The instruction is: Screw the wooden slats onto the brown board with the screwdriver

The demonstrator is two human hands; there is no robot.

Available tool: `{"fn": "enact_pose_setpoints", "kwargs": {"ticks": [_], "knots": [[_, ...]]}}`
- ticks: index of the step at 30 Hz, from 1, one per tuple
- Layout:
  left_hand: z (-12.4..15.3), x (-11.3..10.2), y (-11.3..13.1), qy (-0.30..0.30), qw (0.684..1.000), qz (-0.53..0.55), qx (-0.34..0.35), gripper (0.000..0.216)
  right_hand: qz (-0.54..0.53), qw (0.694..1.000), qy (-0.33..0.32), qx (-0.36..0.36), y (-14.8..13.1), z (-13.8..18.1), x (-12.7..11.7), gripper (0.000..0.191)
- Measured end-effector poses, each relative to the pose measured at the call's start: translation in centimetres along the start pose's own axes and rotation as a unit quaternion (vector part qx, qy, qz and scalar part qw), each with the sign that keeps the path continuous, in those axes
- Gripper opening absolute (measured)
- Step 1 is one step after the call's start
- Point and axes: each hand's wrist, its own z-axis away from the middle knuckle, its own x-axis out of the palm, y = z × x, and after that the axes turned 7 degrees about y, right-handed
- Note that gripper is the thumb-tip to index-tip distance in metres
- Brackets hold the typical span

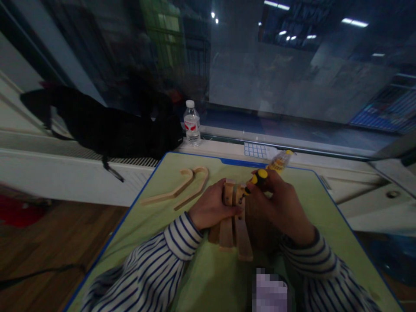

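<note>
My left hand (pixel 211 209) is closed around a wooden assembly of slats (pixel 231 225) that lies on the green table (pixel 156 242). My right hand (pixel 279 203) grips a screwdriver with a yellow and black handle (pixel 258 177), its tip pointing at the top of the wooden assembly. Both sleeves are striped blue and white.
Two curved wooden pieces (pixel 186 184) lie at the left of the table. A small yellow bottle (pixel 279 161) lies at the far edge. A water bottle (pixel 192 123) and a black bag (pixel 107 125) sit on the window ledge. Wooden floor lies to the left.
</note>
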Motion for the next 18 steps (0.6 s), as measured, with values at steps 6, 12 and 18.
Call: {"fn": "enact_pose_setpoints", "kwargs": {"ticks": [6,12,18], "knots": [[0.05,-0.05,0.10,0.005,1.000,0.000,-0.004,0.058,0.000,1.000,-0.004,-0.005,0.08,-0.04,0.17,0.019],[0.03,0.00,0.12,0.000,1.000,0.006,-0.008,0.060,-0.008,1.000,-0.006,-0.004,0.11,0.09,0.16,0.023],[0.02,-0.02,0.22,0.005,1.000,-0.002,-0.005,0.058,-0.001,1.000,0.002,-0.010,0.23,0.05,0.12,0.023]]}}
